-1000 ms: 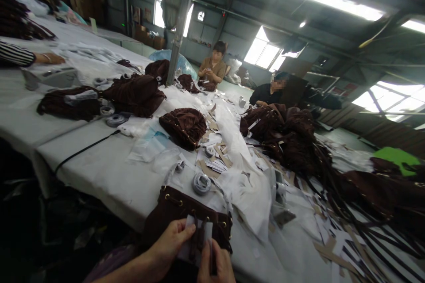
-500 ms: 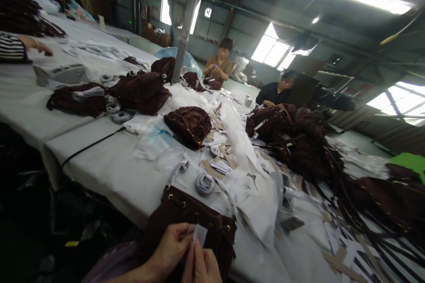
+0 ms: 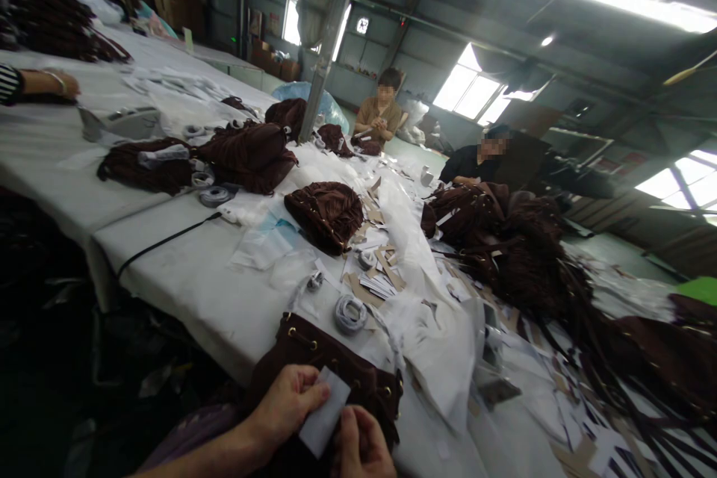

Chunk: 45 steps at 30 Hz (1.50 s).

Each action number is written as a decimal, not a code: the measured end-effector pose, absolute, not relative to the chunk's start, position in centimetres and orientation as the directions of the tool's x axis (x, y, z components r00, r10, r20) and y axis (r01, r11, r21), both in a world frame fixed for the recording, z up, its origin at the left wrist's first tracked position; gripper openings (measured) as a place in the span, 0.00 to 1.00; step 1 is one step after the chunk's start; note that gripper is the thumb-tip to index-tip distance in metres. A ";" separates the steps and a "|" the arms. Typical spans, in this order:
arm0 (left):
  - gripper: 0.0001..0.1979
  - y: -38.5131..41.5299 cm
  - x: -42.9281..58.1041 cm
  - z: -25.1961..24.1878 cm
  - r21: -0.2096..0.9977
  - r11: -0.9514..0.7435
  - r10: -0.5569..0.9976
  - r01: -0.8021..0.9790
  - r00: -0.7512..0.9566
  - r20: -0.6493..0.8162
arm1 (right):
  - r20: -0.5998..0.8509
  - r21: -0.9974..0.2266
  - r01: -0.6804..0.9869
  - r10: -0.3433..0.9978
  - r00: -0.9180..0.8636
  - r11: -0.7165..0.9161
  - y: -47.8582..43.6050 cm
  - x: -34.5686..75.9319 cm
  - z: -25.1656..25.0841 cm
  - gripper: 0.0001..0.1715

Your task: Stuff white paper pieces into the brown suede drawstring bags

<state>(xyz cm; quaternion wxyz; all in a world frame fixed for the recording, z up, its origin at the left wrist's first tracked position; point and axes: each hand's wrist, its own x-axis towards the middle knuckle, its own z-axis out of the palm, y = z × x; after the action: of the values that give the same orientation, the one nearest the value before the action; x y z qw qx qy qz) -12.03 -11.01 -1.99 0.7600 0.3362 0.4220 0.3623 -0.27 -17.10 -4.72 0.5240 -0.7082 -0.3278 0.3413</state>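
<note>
A dark brown drawstring bag (image 3: 296, 347) with gold eyelets lies at the table's near edge, in front of me. Over it, my left hand (image 3: 288, 407) is closed, pinching a small whitish rectangular slip (image 3: 325, 418) between thumb and fingers. My right hand (image 3: 364, 444) is beside the slip's right edge with its fingers curled together; whatever is between them is too small to make out. Just beyond the bag are a grey-white wrapped coil (image 3: 350, 314) and a piece of clear wrapping (image 3: 305, 299).
Another brown bag (image 3: 325, 216) lies mid-table among paper and card scraps (image 3: 381, 284). Tape dispensers (image 3: 493, 366) (image 3: 120, 123) stand right and far left. Brown bags are heaped (image 3: 498, 231) on the right. A metal post (image 3: 330, 37) rises from the table. Co-workers sit beyond; a striped sleeve (image 3: 10, 84) shows left.
My hands have moved apart, and more of the whitish slip shows, held in my left hand. The view has shifted slightly. At far left, a co-worker's arm has lowered a little.
</note>
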 end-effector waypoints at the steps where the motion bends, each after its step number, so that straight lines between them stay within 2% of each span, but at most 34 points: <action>1: 0.26 -10.9 -12.1 -1.9 0.831 0.499 0.840 -0.247 0.373 -0.393 | -0.288 -0.948 -0.031 0.817 0.500 -0.315 -16.6 0.2 -4.6 0.31; 3: 0.25 -10.7 -12.5 -1.7 0.854 0.476 0.846 -0.210 0.372 -0.380 | -0.419 -0.907 -0.198 0.849 0.322 -0.373 -15.6 0.9 -4.3 0.33; 5: 0.22 -10.5 -13.0 -1.5 0.874 0.456 0.843 -0.170 0.399 -0.362 | -0.428 -0.884 -0.283 0.888 0.167 -0.373 -14.5 0.8 -4.0 0.32; 8: 0.19 -10.2 -13.8 -1.4 0.925 0.366 0.862 -0.105 0.413 -0.294 | -0.441 -0.850 -0.353 0.895 0.071 -0.391 -13.3 -0.1 -3.5 0.30; 11: 0.16 -10.2 -14.2 -1.7 0.952 0.294 0.900 -0.087 0.359 -0.246 | -0.452 -0.846 -0.361 0.887 0.099 -0.391 -12.7 -1.0 -3.1 0.29; 17: 0.18 -11.5 -13.7 -2.2 0.917 0.294 0.916 -0.269 0.354 -0.190 | -0.402 -0.877 -0.361 0.896 0.190 -0.317 -12.4 -1.7 -3.6 0.30; 20: 0.20 -12.0 -13.3 -2.4 0.912 0.321 0.909 -0.255 0.351 -0.222 | -0.392 -0.894 -0.321 0.893 0.220 -0.314 -12.4 -1.8 -3.9 0.30; 24: 0.21 -12.0 -13.0 -2.3 0.919 0.308 0.936 -0.246 0.250 -0.247 | -0.382 -0.893 -0.325 0.905 0.186 -0.310 -12.4 -1.7 -3.9 0.29; 30: 0.19 -12.0 -13.1 -1.7 0.968 0.210 0.967 -0.139 0.177 -0.184 | -0.381 -0.914 -0.254 0.884 0.270 -0.317 -12.1 -1.7 -3.2 0.27; 33: 0.16 -12.4 -13.4 -2.1 1.000 0.027 0.988 0.009 0.152 -0.028 | -0.420 -0.900 -0.249 0.867 0.268 -0.359 -12.0 -2.1 -2.5 0.25; 35: 0.15 -12.7 -13.7 -2.6 0.988 -0.107 0.978 0.109 0.191 0.085 | -0.456 -0.881 -0.262 0.856 0.245 -0.395 -12.1 -2.2 -2.1 0.25; 38: 0.18 -13.0 -14.2 -3.6 0.957 -0.235 0.933 0.167 0.316 0.174 | -0.519 -0.842 -0.292 0.830 0.207 -0.454 -12.3 -2.2 -1.7 0.26; 45: 0.22 -12.7 -14.8 -4.5 0.859 -0.418 0.825 0.295 0.519 0.223 | -0.618 -0.762 -0.328 0.778 0.111 -0.558 -12.8 -1.2 -2.0 0.30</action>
<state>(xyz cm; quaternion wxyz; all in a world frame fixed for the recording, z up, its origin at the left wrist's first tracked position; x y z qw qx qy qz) -14.76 -12.74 -4.47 0.4002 0.7742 0.3616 0.3312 -1.23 -12.76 -1.98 0.4319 -0.6074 -0.1854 0.6405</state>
